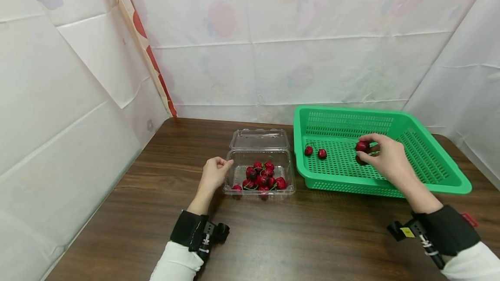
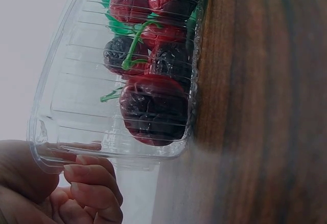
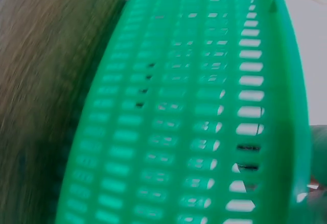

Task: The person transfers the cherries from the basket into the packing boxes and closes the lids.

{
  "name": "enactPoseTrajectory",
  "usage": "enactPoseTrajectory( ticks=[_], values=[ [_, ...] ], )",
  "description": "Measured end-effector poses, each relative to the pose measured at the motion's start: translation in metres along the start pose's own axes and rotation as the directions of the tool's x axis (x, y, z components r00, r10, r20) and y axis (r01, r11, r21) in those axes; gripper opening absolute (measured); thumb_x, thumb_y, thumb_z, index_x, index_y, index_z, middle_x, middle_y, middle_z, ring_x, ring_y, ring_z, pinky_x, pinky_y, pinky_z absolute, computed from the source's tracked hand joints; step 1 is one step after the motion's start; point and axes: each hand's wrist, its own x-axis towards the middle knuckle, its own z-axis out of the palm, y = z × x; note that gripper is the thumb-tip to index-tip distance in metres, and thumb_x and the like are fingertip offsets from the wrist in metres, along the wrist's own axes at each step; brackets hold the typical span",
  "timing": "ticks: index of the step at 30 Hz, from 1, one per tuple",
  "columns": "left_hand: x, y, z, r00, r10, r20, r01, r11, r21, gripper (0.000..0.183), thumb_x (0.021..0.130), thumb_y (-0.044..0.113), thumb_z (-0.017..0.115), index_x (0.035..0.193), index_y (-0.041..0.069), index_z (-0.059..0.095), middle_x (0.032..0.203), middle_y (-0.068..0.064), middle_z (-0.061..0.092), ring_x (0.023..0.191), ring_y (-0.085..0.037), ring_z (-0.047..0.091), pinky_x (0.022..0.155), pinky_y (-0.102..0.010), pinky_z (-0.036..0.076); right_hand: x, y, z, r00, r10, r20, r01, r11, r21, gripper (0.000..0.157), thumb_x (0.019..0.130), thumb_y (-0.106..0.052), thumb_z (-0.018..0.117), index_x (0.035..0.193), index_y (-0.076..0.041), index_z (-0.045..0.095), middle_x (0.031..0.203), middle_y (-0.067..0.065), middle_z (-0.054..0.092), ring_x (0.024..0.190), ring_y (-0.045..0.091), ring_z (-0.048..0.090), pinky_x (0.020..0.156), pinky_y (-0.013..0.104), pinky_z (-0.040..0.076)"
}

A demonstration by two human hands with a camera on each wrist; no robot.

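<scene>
At the left corner of a clear plastic clamshell box (image 1: pixel 292 171), my left hand (image 1: pixel 214 174) pinches the rim between thumb and fingers. Several red cherries (image 1: pixel 262 180) with green stems lie inside, seen through the ribbed wall in the left wrist view. My right hand (image 1: pixel 386 157) is over the green basket (image 1: pixel 437 172), holding a dark red cherry (image 1: pixel 362 146) between thumb and fingers. Another dark cherry (image 1: pixel 361 160) shows just under it, partly covered by the thumb. In the right wrist view the basket's slotted side (image 3: pixel 173 116) hides most of that hand.
Two cherries (image 1: pixel 315 151) lie on the left part of the basket floor. The box's lid (image 1: pixel 259 138) is folded back, away from me. Both containers stand on a brown wooden table (image 1: pixel 156 211), with white patterned sheets (image 1: pixel 273 73) hanging behind and at the sides.
</scene>
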Motion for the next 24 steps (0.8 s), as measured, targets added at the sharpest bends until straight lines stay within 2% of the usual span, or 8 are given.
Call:
enactPoseTrajectory(
  ticks=[5, 8, 12, 15, 17, 21, 24],
  values=[
    [0.000, 0.000, 0.000, 1.000, 0.001, -0.002, -0.001, 1.000, 0.007, 0.023, 0.088, 0.019, 0.055, 0.079, -0.002, 0.054, 0.048, 0.002, 0.042, 0.042, -0.008, 0.037, 0.042, -0.022, 0.030, -0.002, -0.016, 0.000, 0.996, -0.054, -0.071, 0.056, 0.998, 0.019, 0.034, 0.075, 0.000, 0.066, 0.107, 0.002, 0.057, 0.095, 0.020, 0.055, 0.068, 0.032, 0.061, 0.056, 0.040, 0.048],
    [0.000, 0.001, 0.000, 1.000, -0.002, -0.003, 0.002, 1.000, 0.008, 0.023, 0.088, 0.019, 0.055, 0.079, -0.002, 0.054, 0.048, 0.002, 0.041, 0.042, -0.008, 0.036, 0.042, -0.022, 0.030, -0.004, -0.027, 0.000, 0.991, -0.087, -0.101, 0.090, 0.995, 0.030, 0.035, 0.074, 0.001, 0.067, 0.108, 0.001, 0.057, 0.096, 0.019, 0.055, 0.069, 0.030, 0.061, 0.058, 0.038, 0.049],
    [-0.001, 0.001, 0.000, 1.000, -0.001, -0.004, 0.001, 1.000, 0.009, 0.023, 0.088, 0.019, 0.055, 0.079, -0.002, 0.054, 0.048, 0.002, 0.041, 0.042, -0.008, 0.036, 0.042, -0.022, 0.030, -0.006, -0.039, 0.002, 0.977, -0.153, -0.149, 0.159, 0.987, 0.026, 0.036, 0.072, 0.003, 0.069, 0.106, 0.000, 0.058, 0.095, 0.016, 0.056, 0.070, 0.025, 0.060, 0.059, 0.023, 0.048],
    [-0.001, 0.001, 0.000, 1.000, 0.000, -0.004, 0.000, 1.000, 0.006, 0.023, 0.088, 0.019, 0.055, 0.079, -0.002, 0.054, 0.048, 0.002, 0.042, 0.042, -0.008, 0.037, 0.042, -0.022, 0.030, -0.007, -0.048, 0.004, 0.962, -0.198, -0.190, 0.206, 0.978, 0.026, 0.036, 0.070, 0.005, 0.070, 0.104, 0.000, 0.060, 0.092, 0.013, 0.057, 0.069, 0.022, 0.059, 0.059, 0.009, 0.042],
    [0.000, 0.000, 0.000, 1.000, -0.001, -0.003, 0.001, 1.000, 0.004, 0.023, 0.088, 0.019, 0.055, 0.079, -0.002, 0.054, 0.048, 0.002, 0.042, 0.042, -0.008, 0.037, 0.042, -0.022, 0.030, -0.007, -0.055, 0.006, 0.952, -0.218, -0.215, 0.231, 0.972, 0.033, 0.036, 0.069, 0.006, 0.071, 0.103, -0.001, 0.060, 0.091, 0.012, 0.058, 0.069, 0.021, 0.059, 0.060, 0.005, 0.039],
    [0.000, 0.000, 0.000, 1.000, -0.004, -0.005, 0.004, 1.000, 0.008, 0.024, 0.088, 0.020, 0.055, 0.079, -0.002, 0.054, 0.049, 0.002, 0.042, 0.042, -0.008, 0.037, 0.042, -0.022, 0.031, -0.006, -0.067, 0.011, 0.937, -0.246, -0.247, 0.267, 0.962, 0.056, 0.037, 0.068, 0.007, 0.071, 0.102, -0.001, 0.061, 0.092, 0.010, 0.058, 0.071, 0.018, 0.059, 0.061, 0.006, 0.040],
    [0.000, 0.000, 0.000, 1.000, -0.003, -0.008, 0.003, 1.000, 0.011, 0.024, 0.088, 0.020, 0.055, 0.078, -0.002, 0.054, 0.049, 0.001, 0.042, 0.042, -0.009, 0.037, 0.043, -0.023, 0.031, -0.005, -0.076, 0.016, 0.929, -0.268, -0.255, 0.295, 0.953, 0.071, 0.037, 0.068, 0.006, 0.071, 0.102, -0.001, 0.061, 0.093, 0.009, 0.058, 0.071, 0.016, 0.059, 0.061, 0.011, 0.044]
  ],
)
